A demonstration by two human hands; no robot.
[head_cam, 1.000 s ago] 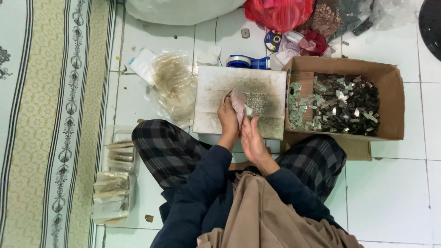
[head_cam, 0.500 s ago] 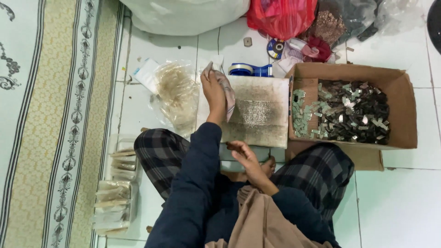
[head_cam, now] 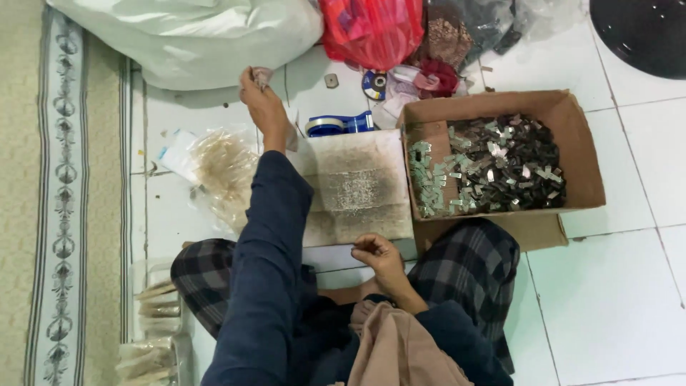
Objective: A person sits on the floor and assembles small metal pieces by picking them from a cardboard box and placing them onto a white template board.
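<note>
A person is sitting cross-legged on a white tiled floor point(head_cam: 614, 300), and the head camera is looking down on both hands. The left hand point(head_cam: 263, 107) is reaching far out, up toward a big white sack point(head_cam: 193, 36) lying at the far left. Its fingers are pinching a small pale scrap point(head_cam: 261, 73) tightly at the tips; what that scrap is made of is too small to tell, though it is looking like thin plastic or paper. The right hand point(head_cam: 377, 256) is resting near the body, at the near edge of a flat pale board point(head_cam: 357, 189) lying across the lap. Its fingers are curling in narrowly, thumb against fingertips, and I cannot tell whether anything is sitting between them.

Just right of the board, a brown cardboard box point(head_cam: 572, 129) is standing open, holding a heap of small silvery and dark metal pieces point(head_cam: 493, 164). Left of the board, a crinkled clear plastic bag point(head_cam: 221, 171) is lying on the tiles. Just beyond the board's far edge, a blue tape dispenser point(head_cam: 339, 125) is lying on its side. A red plastic bag point(head_cam: 371, 28) is slumping at the far middle, beside the sack. At the near left, filled clear packets point(head_cam: 153, 329) are lying stacked, next to a patterned rug point(head_cam: 57, 214) running along the left edge.
</note>
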